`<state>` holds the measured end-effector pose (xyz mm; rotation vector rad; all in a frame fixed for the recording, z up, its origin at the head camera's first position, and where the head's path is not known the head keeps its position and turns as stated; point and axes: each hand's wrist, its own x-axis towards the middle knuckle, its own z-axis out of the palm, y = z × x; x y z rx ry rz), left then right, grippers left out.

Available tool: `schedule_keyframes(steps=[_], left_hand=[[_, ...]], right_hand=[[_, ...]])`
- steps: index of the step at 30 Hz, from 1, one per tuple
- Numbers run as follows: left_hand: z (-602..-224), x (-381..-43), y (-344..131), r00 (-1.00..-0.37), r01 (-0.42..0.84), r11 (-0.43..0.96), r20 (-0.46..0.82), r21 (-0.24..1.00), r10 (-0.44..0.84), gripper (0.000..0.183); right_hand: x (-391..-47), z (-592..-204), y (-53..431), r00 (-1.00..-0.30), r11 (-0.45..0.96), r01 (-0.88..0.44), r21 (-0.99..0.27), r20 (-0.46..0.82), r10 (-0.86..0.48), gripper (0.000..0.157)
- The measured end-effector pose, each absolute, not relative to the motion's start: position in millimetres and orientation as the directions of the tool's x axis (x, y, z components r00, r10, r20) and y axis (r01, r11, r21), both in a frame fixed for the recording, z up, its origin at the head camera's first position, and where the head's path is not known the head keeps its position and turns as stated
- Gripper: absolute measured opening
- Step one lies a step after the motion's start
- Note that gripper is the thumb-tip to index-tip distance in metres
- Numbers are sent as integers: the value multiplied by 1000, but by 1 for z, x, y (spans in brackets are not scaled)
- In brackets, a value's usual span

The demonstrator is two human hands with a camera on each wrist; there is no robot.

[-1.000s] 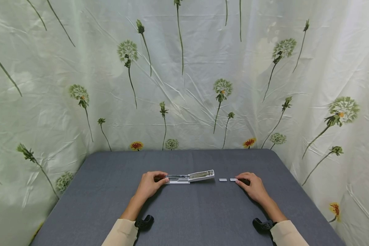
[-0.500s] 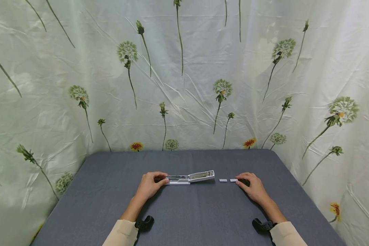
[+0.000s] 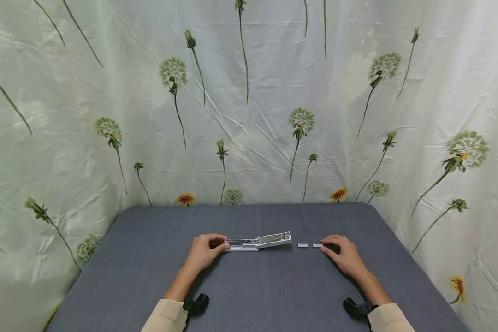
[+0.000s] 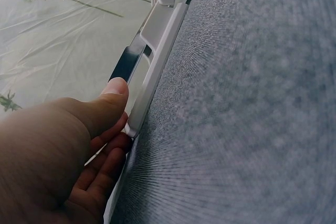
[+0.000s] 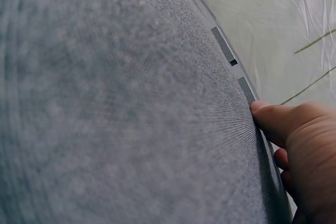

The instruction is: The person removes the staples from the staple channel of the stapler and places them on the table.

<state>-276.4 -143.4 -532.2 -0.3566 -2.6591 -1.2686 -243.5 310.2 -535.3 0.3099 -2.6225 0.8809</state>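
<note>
A white stapler (image 3: pixel 244 248) lies on the table with its top arm (image 3: pixel 275 239) swung back to the right, baring the metal magazine. My left hand (image 3: pixel 203 252) pinches the stapler's left end; in the left wrist view the thumb (image 4: pixel 116 88) presses on the dark metal part, fingers low by the base. Two short grey strips of staples lie in a row right of the stapler. The left strip (image 3: pixel 303 245) is untouched. At the right strip (image 3: pixel 317 245), my right hand (image 3: pixel 346 257) pinches its right end between thumb and forefinger, partly covering it.
A grey cloth covers the table (image 3: pixel 269 290). Behind it hangs a pale curtain (image 3: pixel 249 124) printed with dandelions. Black straps with camera mounts (image 3: pixel 196 305) sit on both wrists.
</note>
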Motion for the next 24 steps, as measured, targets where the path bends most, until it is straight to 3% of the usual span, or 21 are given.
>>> schedule_keyframes(steps=[10,24], left_hand=[[-532,-277,-143,-956,288,605,253,743,146,18],[-533,-273,-151,-950,311,630,263,712,172,25]], right_hand=[[-242,-538,313,-900,774,-342,-532,423,-106,18],[-245,-535,309,-921,774,-354,-525,340,-191,25]])
